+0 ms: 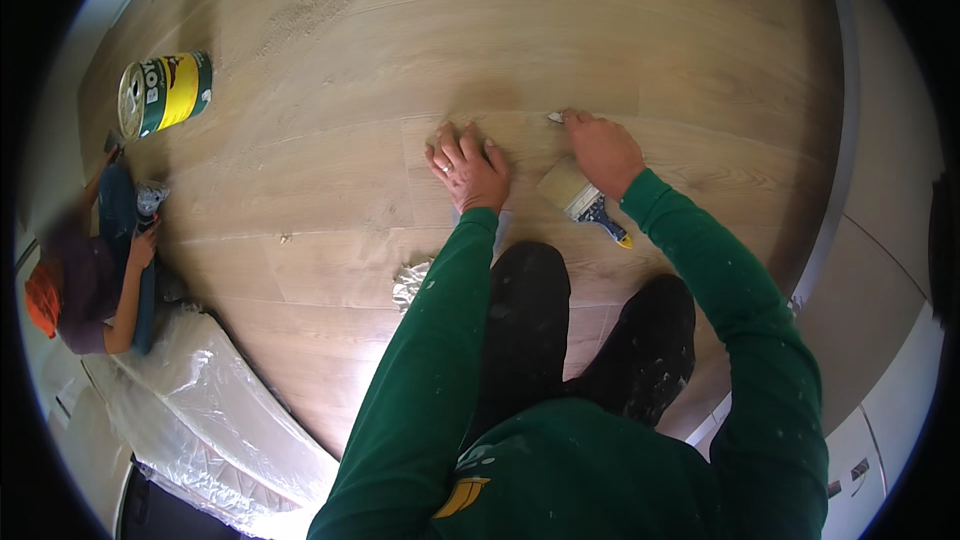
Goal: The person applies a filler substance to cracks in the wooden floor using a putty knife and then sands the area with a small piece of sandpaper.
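Note:
My left hand (470, 170) rests on the wood-look plank floor, fingers spread and a ring on one of them. To its right, my right hand (605, 152) is closed in a pinch around a small whitish blade (555, 117), whose tip meets the floor; any handle is hidden by my fingers. Just below that hand lies a wide flat paintbrush (585, 202) with pale bristles and a dark blue, yellow-tipped handle. A greyish flat thing (502, 227) shows partly beside my left wrist. Crumpled silvery foil (410, 282) sits left of my left forearm.
A green and yellow metal can (167, 93) stands at the far left. Below it a person in an orange cap (43, 298) crouches, holding tools. Plastic sheeting (220, 390) covers something at the lower left. Dusty marks (310, 15) streak the floor; a pale wall runs along the right.

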Tool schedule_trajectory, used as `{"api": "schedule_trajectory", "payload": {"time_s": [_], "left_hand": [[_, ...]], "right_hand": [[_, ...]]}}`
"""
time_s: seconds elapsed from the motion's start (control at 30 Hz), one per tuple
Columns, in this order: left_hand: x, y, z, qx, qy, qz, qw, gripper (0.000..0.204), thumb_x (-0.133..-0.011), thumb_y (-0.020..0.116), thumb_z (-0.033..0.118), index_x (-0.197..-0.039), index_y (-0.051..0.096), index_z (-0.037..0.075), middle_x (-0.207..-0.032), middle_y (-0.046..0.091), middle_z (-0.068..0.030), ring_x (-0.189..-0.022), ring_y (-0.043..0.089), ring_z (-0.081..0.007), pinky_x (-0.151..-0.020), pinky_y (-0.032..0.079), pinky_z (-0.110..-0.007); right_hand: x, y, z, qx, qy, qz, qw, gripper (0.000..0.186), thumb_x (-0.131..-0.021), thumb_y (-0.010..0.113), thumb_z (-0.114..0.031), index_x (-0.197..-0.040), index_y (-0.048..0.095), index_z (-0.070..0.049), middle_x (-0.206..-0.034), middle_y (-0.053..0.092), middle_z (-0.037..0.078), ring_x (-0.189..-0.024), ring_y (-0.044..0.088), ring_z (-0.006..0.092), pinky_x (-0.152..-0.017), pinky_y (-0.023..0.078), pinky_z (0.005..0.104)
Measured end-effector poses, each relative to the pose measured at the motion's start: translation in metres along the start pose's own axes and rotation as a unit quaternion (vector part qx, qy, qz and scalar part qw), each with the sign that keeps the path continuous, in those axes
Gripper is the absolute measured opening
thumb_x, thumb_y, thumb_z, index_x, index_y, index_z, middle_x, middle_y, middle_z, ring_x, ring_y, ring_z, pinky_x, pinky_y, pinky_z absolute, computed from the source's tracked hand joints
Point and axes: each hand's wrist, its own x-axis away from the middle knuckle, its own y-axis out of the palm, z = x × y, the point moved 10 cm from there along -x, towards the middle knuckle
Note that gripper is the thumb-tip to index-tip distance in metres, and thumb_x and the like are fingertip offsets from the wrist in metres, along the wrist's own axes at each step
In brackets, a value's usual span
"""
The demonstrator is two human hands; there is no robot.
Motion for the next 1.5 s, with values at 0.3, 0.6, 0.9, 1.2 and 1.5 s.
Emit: {"api": "schedule_trajectory", "payload": {"time_s": [0.3,0.6,0.9,1.2,1.5], "left_hand": [[0.003,0.015,-0.006,-0.040,0.009,-0.011,0.999,0.052,-0.093,0.063,0.030,-0.137,0.053,0.004,-0.150,0.040,-0.0220,-0.144,0.034,-0.0396,-0.123,0.017,-0.061],[0.004,0.009,0.000,-0.035,0.013,0.002,0.999,0.047,-0.093,0.065,0.027,-0.134,0.055,0.007,-0.152,0.037,-0.0199,-0.136,0.031,-0.0465,-0.116,0.024,-0.062],[-0.001,0.006,-0.001,-0.043,0.017,0.017,0.999,0.042,-0.095,0.060,0.027,-0.130,0.060,0.005,-0.150,0.039,-0.0220,-0.136,0.034,-0.0480,-0.117,0.024,-0.063],[0.001,0.001,0.008,-0.049,0.022,0.006,0.999,0.042,-0.095,0.059,0.028,-0.128,0.060,0.001,-0.147,0.039,-0.0245,-0.138,0.035,-0.0448,-0.119,0.023,-0.065],[0.002,0.008,0.006,-0.039,0.012,0.001,0.999,0.044,-0.097,0.057,0.029,-0.132,0.057,0.003,-0.150,0.038,-0.0218,-0.138,0.033,-0.0475,-0.118,0.022,-0.064]], "right_hand": [[-0.019,0.011,-0.090,-0.103,0.001,0.120,0.987,0.041,-0.095,0.056,-0.016,-0.132,0.058,0.002,-0.115,0.064,0.022,-0.104,0.066,0.0327,-0.087,0.057,0.0436],[-0.023,0.032,-0.070,-0.017,-0.007,0.050,0.999,0.038,-0.092,0.060,-0.014,-0.127,0.055,-0.001,-0.105,0.066,0.015,-0.085,0.072,0.0317,-0.070,0.061,0.0394],[-0.008,0.021,-0.015,0.004,-0.030,0.029,0.999,0.030,-0.091,0.060,-0.011,-0.120,0.054,-0.005,-0.106,0.067,0.016,-0.087,0.073,0.0316,-0.069,0.061,0.0421],[0.056,0.006,0.086,0.032,0.130,-0.046,0.990,0.029,-0.093,0.056,-0.009,-0.122,0.052,-0.004,-0.109,0.067,0.017,-0.094,0.071,0.0357,-0.077,0.060,0.0473],[-0.027,0.020,-0.062,-0.040,-0.011,0.052,0.998,0.029,-0.094,0.058,-0.023,-0.113,0.058,-0.002,-0.103,0.069,0.017,-0.097,0.072,0.0329,-0.077,0.060,0.0427]]}}
